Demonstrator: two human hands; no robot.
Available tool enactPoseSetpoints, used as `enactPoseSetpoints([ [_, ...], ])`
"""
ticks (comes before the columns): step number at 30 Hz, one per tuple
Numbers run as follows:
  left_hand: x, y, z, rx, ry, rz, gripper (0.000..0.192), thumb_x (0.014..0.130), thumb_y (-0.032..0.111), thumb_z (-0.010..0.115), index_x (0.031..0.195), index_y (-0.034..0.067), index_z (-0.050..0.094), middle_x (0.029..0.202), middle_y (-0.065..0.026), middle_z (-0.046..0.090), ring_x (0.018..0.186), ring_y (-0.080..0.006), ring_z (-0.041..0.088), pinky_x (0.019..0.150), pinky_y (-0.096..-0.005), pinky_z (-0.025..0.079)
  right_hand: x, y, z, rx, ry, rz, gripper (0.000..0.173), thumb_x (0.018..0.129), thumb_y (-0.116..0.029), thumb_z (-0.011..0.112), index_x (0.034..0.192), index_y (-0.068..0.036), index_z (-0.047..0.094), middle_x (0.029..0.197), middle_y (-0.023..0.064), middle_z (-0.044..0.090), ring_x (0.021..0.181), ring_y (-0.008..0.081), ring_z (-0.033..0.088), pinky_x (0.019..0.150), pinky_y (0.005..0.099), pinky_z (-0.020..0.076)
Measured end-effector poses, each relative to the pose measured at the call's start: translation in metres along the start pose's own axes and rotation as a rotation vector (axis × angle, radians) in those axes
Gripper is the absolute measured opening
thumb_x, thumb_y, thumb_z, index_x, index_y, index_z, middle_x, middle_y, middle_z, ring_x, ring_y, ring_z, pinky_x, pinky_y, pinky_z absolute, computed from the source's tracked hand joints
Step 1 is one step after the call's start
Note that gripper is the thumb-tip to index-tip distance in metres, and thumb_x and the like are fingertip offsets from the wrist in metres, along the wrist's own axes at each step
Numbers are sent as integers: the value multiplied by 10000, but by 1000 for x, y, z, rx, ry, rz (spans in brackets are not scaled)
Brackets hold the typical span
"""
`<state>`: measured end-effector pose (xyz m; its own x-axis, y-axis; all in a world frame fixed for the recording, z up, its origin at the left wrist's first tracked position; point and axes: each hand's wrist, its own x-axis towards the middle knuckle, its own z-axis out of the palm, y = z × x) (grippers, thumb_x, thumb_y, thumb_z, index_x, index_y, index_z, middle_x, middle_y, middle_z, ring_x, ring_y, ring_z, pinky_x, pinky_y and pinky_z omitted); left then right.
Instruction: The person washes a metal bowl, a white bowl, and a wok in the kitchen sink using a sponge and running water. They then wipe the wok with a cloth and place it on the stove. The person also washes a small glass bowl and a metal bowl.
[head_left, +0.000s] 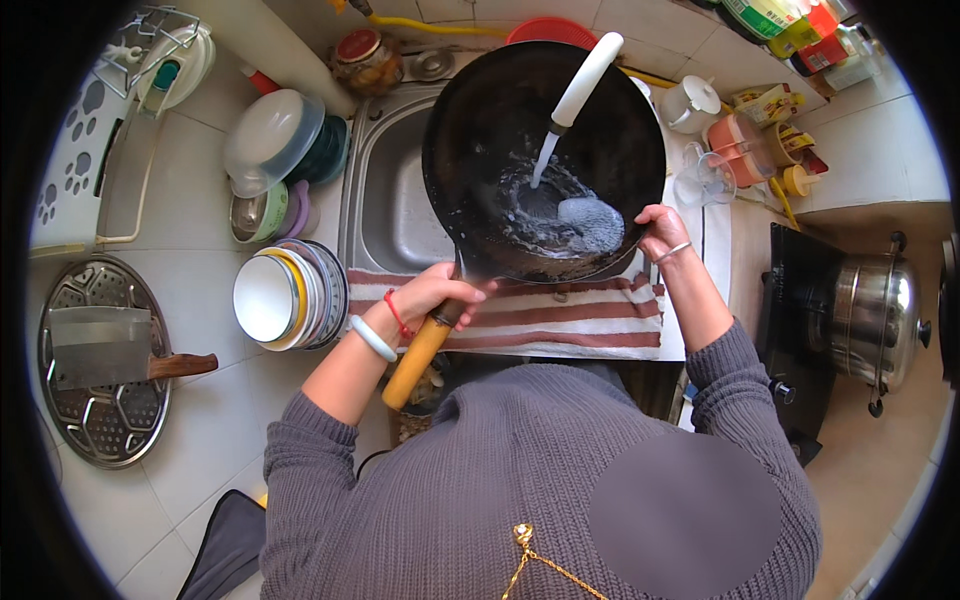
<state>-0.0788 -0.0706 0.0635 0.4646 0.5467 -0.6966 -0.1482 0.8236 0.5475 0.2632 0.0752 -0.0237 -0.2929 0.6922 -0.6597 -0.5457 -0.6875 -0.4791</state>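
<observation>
A large black wok (480, 142) is held over the right part of a stainless steel sink (397, 202). My left hand (439, 296) grips the wok near the top of its wooden handle (420, 356). On the far right, the fingers of my right hand (661, 232) pinch the wok's rim; the thumb lies along the edge. Water runs from a white faucet (589, 79) into the wok. Foamy water (592, 221) swirls at its bottom. Below the wok, a brown-and-white striped towel (562, 322) covers the counter's front edge.
Stacked bowls and plates (285, 300) stand left of the sink, below lidded bowls (274, 139). A cleaver (112, 349) lies on a perforated steel steamer plate (105, 420) farther left. On the right are a clear plastic cup (705, 184), a white pitcher (690, 105) and a steel pot (874, 315) on a black stove.
</observation>
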Motion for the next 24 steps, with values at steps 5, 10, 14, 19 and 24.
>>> enactPoseSetpoints([
  [5, -37, 17, 16, 1, 137, 61, 282, 763, 65, 569, 1021, -25, 499, 623, -26, 518, 457, -95, 510, 427, -211, 443, 39, 43, 13, 25, -19, 114, 110, 659, 77, 492, 754, 64, 547, 823, 180, 601, 774, 322, 607, 743, 432, 519],
  [10, -68, 34, 23, -144, 229, -23, 285, 796, 85, 544, 1046, -51, 519, 631, -17, 513, 461, -82, 486, 390, -216, 417, 48, 64, 38, -99, -71, 173, 100, 688, 58, 503, 728, -25, 467, 756, 128, 541, 681, 298, 590, 647, 449, 521],
  [14, -85, 26, -8, -485, 37, -141, 289, 832, 172, 519, 1034, -34, 519, 667, -3, 497, 494, -61, 447, 406, -186, 369, 18, 50, 72, -392, -77, 136, 112, 694, 16, 499, 780, -27, 443, 763, 120, 517, 656, 298, 588, 611, 475, 540],
  [19, -66, -20, -33, -788, -191, -218, 279, 840, 166, 478, 1050, -17, 491, 666, -7, 441, 486, -64, 398, 404, -196, 345, -19, 18, 99, -706, 17, 117, 107, 707, -39, 502, 777, 19, 446, 740, 140, 529, 625, 316, 603, 607, 475, 564],
  [24, -34, -61, -11, -420, -80, -156, 189, 799, 128, 526, 951, 21, 495, 630, -18, 463, 466, -94, 432, 405, -233, 361, -36, 4, 87, -812, 15, -27, 308, 671, -17, 471, 971, -64, 525, 738, 17, 531, 555, 133, 536, 489, 283, 491],
])
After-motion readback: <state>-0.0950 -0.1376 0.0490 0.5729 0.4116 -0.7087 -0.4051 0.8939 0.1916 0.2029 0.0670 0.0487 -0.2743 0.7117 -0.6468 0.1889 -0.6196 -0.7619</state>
